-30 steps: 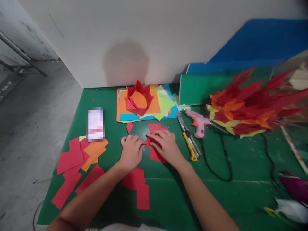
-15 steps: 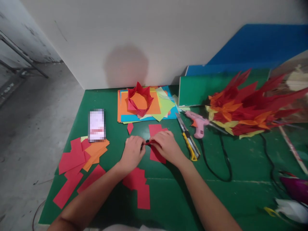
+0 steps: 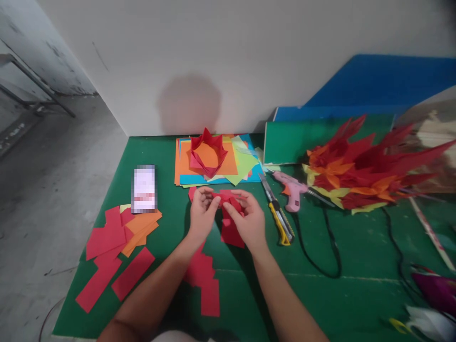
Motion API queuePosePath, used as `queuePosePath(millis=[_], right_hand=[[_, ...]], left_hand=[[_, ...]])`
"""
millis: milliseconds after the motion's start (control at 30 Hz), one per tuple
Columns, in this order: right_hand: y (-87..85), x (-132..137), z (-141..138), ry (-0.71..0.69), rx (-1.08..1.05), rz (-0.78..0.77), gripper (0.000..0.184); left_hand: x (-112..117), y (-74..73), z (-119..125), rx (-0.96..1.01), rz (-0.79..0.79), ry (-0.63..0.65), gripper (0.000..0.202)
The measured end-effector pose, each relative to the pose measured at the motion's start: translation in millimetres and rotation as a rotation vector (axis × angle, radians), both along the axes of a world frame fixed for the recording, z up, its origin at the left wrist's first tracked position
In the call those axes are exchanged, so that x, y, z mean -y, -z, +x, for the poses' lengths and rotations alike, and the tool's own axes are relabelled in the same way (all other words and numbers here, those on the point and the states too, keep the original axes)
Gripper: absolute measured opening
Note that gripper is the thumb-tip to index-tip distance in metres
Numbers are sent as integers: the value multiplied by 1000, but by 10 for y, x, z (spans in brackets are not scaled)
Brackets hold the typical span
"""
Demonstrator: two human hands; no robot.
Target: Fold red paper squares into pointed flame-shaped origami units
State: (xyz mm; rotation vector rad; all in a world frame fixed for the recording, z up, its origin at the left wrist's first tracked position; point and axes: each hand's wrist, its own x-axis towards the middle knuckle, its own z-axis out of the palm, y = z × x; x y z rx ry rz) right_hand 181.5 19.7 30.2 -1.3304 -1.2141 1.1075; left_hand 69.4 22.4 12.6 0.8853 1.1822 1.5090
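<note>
Your left hand [image 3: 202, 214] and right hand [image 3: 250, 217], curled nearly closed, pinch red paper [image 3: 220, 195], each apparently steadying one end.

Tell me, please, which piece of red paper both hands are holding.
The small red piece pinched between the left hand and right hand; the flat red rectangles lie on the green table.

Left hand [image 3: 204, 216] and right hand [image 3: 250, 219] pinch a red paper [image 3: 223, 195] between them, on the near side of the ring [image 3: 210, 170]; the ring stands on sheets [image 3: 182, 164]; right of the ring, a cutter [image 3: 275, 209] and glue gun [image 3: 293, 192]; left, a phone [image 3: 144, 189].
</note>
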Motion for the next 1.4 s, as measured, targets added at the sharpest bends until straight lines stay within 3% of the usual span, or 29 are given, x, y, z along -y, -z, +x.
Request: queuePosePath(millis=[233,433,633,833,1000,1167,1267,1400], right_hand=[[-6,20,76,-147,57,-40,37],[33,79,77,-234,-78,-99,40],[149,117,36,-232,-106,-69,39],[139,136,36,-277,-41,-29,32],[148,130,100,-272,56,17,30],[173,131,84,-175,88,-2,25],[172,134,55,-154,59,-45,27],[166,118,39,-89,0,-54,32]], left_hand=[[63,6,-5,-56,51,-54,22],[108,-12,6,74,-5,-93,35],[94,1,-75,198,-162,20,33],[75,-9,-162,221,-238,-5,31],[88,-77,-209,135,-178,-13,32],[114,-89,-184,67,-157,28,31],[135,-69,-148,45,-148,16,30],[147,-50,-116,53,-127,91,30]])
